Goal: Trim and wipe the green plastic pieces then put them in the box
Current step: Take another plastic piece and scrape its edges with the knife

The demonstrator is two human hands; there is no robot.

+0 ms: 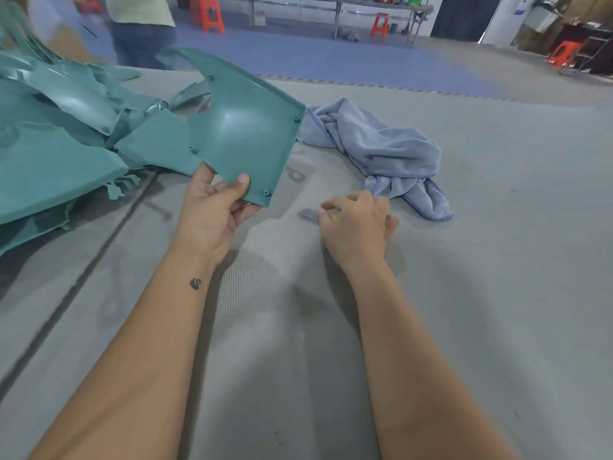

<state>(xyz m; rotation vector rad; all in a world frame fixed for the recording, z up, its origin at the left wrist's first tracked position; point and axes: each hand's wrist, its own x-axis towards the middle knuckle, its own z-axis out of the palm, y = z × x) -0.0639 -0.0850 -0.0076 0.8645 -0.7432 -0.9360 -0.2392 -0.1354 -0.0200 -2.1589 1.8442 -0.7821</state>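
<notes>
My left hand [219, 207] grips the lower edge of a curved green plastic piece [245, 127], thumb on its inner face, holding it up off the grey mat. My right hand [356, 220] is curled low over the mat, its fingers closed on a small grey tool [308, 214] with a bit of yellow showing; most of the tool is hidden by the hand. A crumpled pale blue cloth [384, 151] lies just beyond my right hand. No box is visible.
A heap of green plastic pieces [56, 144] fills the left of the grey mat [464, 293]. A person [142, 28] stands behind the heap. Orange stools [210, 13] and a long metal table [335, 5] stand on the blue floor further back.
</notes>
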